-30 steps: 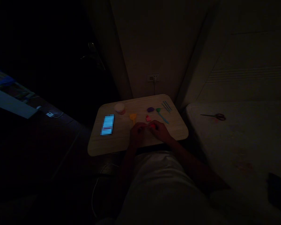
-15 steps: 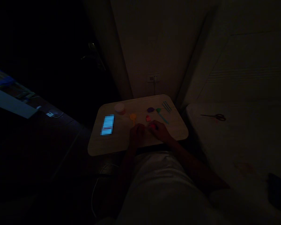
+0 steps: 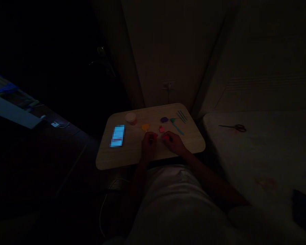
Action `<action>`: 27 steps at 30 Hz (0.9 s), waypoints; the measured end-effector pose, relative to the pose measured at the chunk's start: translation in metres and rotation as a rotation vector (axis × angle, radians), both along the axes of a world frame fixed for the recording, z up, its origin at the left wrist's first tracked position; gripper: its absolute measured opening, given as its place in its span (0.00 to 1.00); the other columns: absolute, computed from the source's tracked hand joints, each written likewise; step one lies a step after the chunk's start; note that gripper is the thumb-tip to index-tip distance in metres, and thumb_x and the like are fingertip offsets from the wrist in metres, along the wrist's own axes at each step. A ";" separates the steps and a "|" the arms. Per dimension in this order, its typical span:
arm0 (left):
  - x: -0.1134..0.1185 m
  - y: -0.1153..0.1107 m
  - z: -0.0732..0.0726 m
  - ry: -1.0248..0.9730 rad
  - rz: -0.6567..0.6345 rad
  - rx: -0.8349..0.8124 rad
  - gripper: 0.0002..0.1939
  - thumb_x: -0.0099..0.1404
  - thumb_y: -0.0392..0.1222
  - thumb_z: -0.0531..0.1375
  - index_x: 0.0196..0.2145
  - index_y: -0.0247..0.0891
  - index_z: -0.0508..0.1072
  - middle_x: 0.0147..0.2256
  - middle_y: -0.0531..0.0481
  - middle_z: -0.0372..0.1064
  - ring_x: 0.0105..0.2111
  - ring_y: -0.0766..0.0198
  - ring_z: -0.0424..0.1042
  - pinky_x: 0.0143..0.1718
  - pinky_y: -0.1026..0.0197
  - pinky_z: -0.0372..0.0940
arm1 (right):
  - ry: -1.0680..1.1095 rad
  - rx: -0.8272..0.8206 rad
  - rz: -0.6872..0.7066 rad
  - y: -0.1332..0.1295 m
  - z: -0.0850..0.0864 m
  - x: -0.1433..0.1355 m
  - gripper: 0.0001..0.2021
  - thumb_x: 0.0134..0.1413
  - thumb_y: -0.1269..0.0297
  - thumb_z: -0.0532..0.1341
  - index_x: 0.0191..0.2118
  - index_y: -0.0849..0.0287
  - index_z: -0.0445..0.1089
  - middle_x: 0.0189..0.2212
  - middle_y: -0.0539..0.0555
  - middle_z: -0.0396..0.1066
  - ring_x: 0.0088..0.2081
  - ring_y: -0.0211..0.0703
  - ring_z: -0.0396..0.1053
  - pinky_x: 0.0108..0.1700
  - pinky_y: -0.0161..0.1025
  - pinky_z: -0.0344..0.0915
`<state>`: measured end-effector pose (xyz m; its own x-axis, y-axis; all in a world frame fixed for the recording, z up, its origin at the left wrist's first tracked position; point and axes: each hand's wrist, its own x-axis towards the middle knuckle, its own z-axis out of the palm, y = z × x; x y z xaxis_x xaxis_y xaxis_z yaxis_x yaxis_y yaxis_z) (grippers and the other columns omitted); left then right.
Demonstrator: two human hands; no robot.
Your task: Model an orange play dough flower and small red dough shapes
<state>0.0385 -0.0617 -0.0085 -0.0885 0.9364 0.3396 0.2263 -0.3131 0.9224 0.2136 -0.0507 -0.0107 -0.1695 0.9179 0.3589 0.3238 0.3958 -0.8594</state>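
The picture is very dark. Over the front of a small wooden table [image 3: 127, 156], my left hand [image 3: 149, 143] has its fingers closed on a small red piece [image 3: 155, 135]. Close to its right, my right hand [image 3: 173, 142] is curled round a red lump [image 3: 167, 137]. Just beyond the hands lies a pinkish-red piece [image 3: 161, 129]. An orange piece [image 3: 145, 127] is beyond my left hand. Farther back are a purple piece [image 3: 164, 119] and a green piece [image 3: 172, 120], with a blue strip [image 3: 178, 128] running from the green one.
A lit phone [image 3: 117, 136] and a round tub [image 3: 131, 118] stand on the table's left side. Several thin sticks [image 3: 182, 116] lie at its back right. Scissors [image 3: 234, 127] rest on a pale surface [image 3: 244, 149] at the right.
My left hand has shifted slightly and turned, so the red piece at its fingertips shows more. My right hand has barely moved.
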 end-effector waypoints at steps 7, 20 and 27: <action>-0.001 -0.001 0.001 0.057 0.007 0.032 0.04 0.65 0.40 0.61 0.38 0.40 0.71 0.37 0.50 0.73 0.36 0.63 0.73 0.39 0.62 0.67 | -0.007 -0.014 0.000 -0.001 0.001 -0.001 0.06 0.57 0.62 0.59 0.35 0.56 0.72 0.32 0.51 0.75 0.34 0.43 0.69 0.39 0.38 0.64; -0.003 -0.002 0.001 0.085 -0.052 -0.018 0.11 0.69 0.48 0.58 0.33 0.39 0.71 0.30 0.53 0.70 0.33 0.64 0.69 0.38 0.64 0.64 | 0.001 0.009 0.006 0.001 -0.001 0.000 0.06 0.58 0.62 0.60 0.36 0.57 0.73 0.33 0.51 0.74 0.35 0.43 0.70 0.40 0.38 0.63; -0.002 0.001 -0.004 -0.009 -0.004 0.017 0.07 0.69 0.45 0.59 0.41 0.40 0.70 0.38 0.50 0.73 0.38 0.63 0.72 0.41 0.62 0.67 | 0.001 -0.007 0.004 0.000 0.000 0.000 0.06 0.57 0.62 0.60 0.35 0.57 0.73 0.32 0.51 0.74 0.34 0.43 0.69 0.38 0.38 0.63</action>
